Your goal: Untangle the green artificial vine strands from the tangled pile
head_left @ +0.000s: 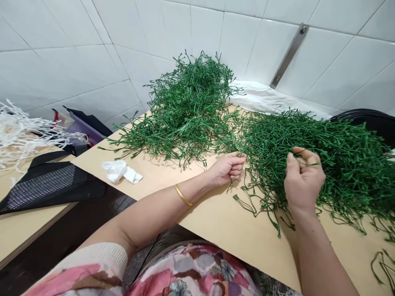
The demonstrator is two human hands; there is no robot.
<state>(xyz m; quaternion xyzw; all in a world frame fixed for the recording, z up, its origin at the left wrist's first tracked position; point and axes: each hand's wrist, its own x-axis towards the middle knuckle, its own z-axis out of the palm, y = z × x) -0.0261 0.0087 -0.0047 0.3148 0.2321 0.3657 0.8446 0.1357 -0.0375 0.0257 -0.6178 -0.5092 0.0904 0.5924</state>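
Note:
My left hand (pixel 228 168) is closed near the middle of the table, with a short bit of thin green stem poking out below the fingers. To its right, my right hand (pixel 304 179) is raised over the green stems, thumb and forefinger pinching a thin green stem. One large heap of thin green artificial stems (pixel 311 142) with small budded tips spreads around and behind my right hand. A second, taller heap of the same stems (pixel 194 98) lies behind my left hand. A few loose stems (pixel 249 203) rest on the tabletop between my hands.
The pale wooden table (pixel 210 222) stands against a white tiled wall (pixel 173 24). A crumpled white tissue (pixel 119 170) lies at its left. White strands (pixel 24 135) and a black mesh bag (pixel 43 185) are on another table. White plastic sheeting (pixel 262 96) lines the back.

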